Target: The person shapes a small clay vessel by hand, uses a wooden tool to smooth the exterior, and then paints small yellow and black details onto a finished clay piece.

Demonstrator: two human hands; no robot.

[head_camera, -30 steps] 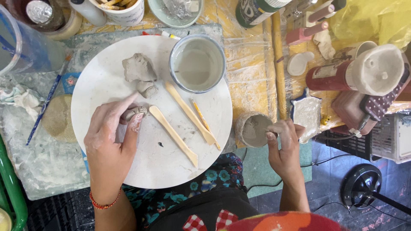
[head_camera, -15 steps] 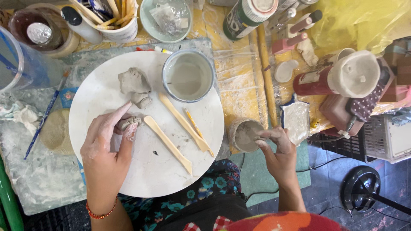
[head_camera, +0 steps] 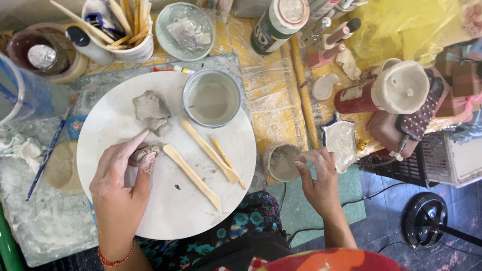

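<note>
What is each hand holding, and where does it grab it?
The left hand pinches a small clay piece by its sides, between thumb and fingers. The right hand reaches its fingertips to the rim of a small clay pot; a hold cannot be told.

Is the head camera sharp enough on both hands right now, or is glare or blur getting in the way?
Head view: even daylight with soft shadows; the left hand and its small clay piece on the white round board read clearly; the right hand at the small clay-filled cup is slightly soft; mild glare on the yellow plastic sheet; frame edges bend a little.
</note>
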